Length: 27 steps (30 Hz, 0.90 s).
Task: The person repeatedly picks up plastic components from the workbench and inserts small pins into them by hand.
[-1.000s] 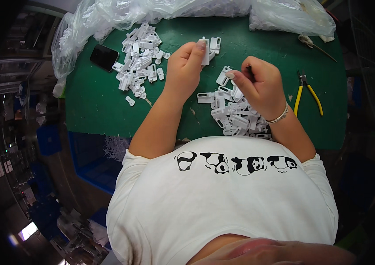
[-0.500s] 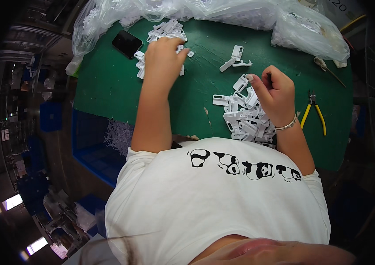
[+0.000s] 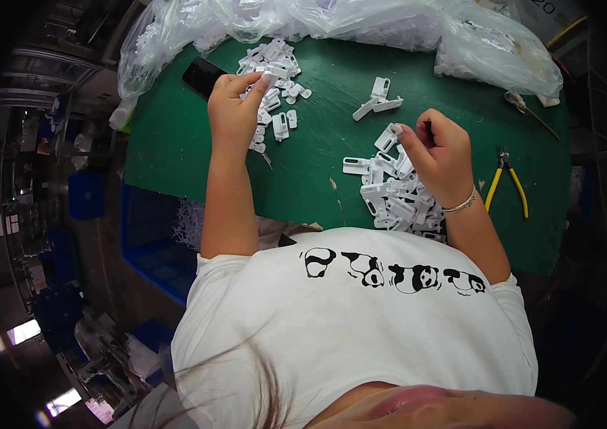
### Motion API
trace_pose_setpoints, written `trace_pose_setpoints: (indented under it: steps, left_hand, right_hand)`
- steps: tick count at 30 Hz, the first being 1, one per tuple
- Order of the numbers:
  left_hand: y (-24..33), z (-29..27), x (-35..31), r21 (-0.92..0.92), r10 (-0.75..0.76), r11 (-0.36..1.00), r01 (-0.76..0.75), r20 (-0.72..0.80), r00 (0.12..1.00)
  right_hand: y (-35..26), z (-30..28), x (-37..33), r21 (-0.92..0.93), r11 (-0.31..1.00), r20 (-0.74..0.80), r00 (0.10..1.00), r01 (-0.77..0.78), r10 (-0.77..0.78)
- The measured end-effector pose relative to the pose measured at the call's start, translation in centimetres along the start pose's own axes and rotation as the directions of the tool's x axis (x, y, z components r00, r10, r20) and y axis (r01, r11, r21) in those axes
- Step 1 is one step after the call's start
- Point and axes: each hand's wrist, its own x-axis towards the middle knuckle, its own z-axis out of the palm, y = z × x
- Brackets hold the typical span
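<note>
My left hand (image 3: 233, 114) is at the left pile of small white plastic parts (image 3: 288, 66). Its thumb and forefinger are pinched on one white plastic part at the pile's near left side. Over the right pile of white slotted plastic parts (image 3: 398, 196), my right hand (image 3: 443, 157) holds a slotted white plastic part (image 3: 387, 139) at the thumb tip. The other right fingers are curled, with a dark patch showing between them that I cannot make out. Farther off, a few white parts (image 3: 379, 100) lie together on the green table (image 3: 318, 161).
Yellow-handled cutting pliers (image 3: 506, 180) lie right of my right hand. A black phone (image 3: 202, 76) lies partly behind my left hand. Clear plastic bags of white pieces (image 3: 361, 27) line the far edge. A blue crate (image 3: 147, 247) stands below the table's left edge.
My left hand has drawn back left and nearer, uncovering more of the left pile, and its fingers now pinch a part. My right hand has barely shifted and keeps its part.
</note>
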Motion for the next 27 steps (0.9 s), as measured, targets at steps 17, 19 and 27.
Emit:
trace_pose_setpoints:
  steps: [17,19,27]
  left_hand:
    - [12.0,4.1,-2.1,-0.767,0.178,-0.043,0.640,0.624,0.761]
    - [12.0,4.3,-2.6,-0.666,0.119,-0.097,0.739,0.730,0.673]
    - [11.2,4.5,-3.3,-0.527,0.181,-0.224,0.820,0.804,0.566]
  right_hand:
    - [0.2,-0.5,0.1,0.034,0.999,0.005,1.000,0.014,-0.014]
    - [0.1,-0.6,0.0,0.044,0.999,0.050,0.999,0.017,-0.020]
    - [0.2,-0.3,0.0,0.033,0.999,0.088,0.996,0.028,-0.030]
